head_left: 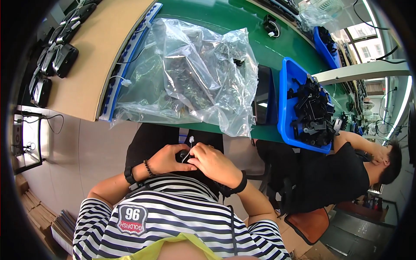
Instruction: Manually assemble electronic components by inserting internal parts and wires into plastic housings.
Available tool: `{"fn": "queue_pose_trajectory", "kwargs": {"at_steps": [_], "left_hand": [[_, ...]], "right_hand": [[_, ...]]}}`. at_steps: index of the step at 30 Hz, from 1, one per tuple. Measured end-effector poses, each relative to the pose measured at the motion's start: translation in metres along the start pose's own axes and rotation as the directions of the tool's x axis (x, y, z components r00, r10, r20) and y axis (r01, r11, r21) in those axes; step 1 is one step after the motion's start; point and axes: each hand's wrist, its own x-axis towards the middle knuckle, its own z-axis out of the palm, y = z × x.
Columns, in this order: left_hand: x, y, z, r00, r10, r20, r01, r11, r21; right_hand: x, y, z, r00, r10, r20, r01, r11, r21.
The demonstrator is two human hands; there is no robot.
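Note:
Above my lap, my left hand (pixel 165 158) and my right hand (pixel 215 163) meet around a small black part (pixel 183 154). A thin white cable with a white plug (pixel 191 139) rises from between the fingers. The left fingers curl round the black part; the right fingertips pinch at the cable beside it. Much of the part is covered by my fingers, so its exact kind does not show. Just beyond my hands, on the green table (pixel 212 8), lies a large clear plastic bag (pixel 203 73) with dark items in it.
Right of the bag, a blue bin (pixel 284 104) holds several black parts; a dark flat panel (pixel 264 97) lies between. A cardboard sheet (pixel 97 47) with black units is at left. A black part with white cable (pixel 271 27) sits far back. A person (pixel 342 173) sits at right.

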Motion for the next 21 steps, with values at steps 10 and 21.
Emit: {"fn": "queue_pose_trajectory", "kwargs": {"at_steps": [10,21], "left_hand": [[0.002,-0.011,0.002,0.999,0.03,-0.041,-0.028,0.999,0.043],[0.004,-0.01,0.003,0.999,0.047,-0.021,-0.046,0.998,0.033]], "right_hand": [[0.007,-0.002,-0.012,0.994,-0.077,-0.083,0.086,0.99,0.111],[0.003,-0.007,0.01,0.986,0.167,0.012,-0.166,0.985,-0.038]]}}
